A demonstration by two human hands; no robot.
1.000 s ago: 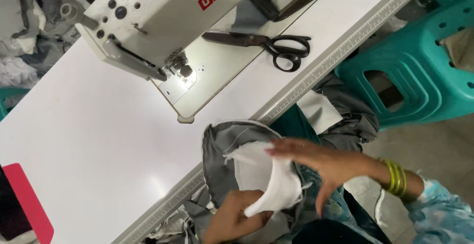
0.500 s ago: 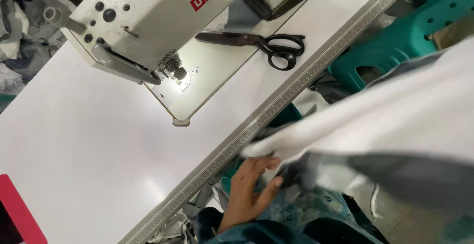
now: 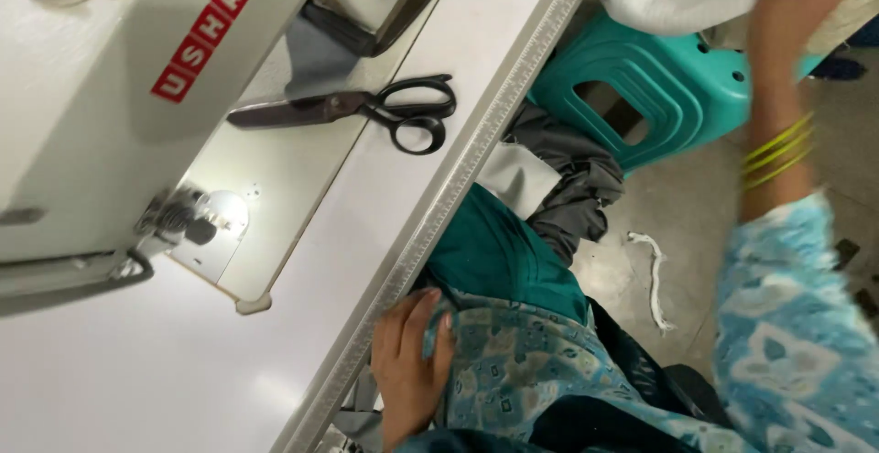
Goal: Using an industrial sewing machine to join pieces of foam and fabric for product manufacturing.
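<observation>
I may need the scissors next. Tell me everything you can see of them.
The scissors lie flat on the white sewing table, beside the sewing machine. They look like metal shears: dark blades shut and pointing left, black looped handles to the right, toward the table's ruler-marked edge. A grey cloth piece lies just above the blades. Neither hand touches them.

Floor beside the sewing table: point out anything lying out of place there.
A thin white fabric strip lies loose on the bare grey floor, and crumpled grey cloth hangs bunched between the white table's edge and the teal plastic stool.
</observation>
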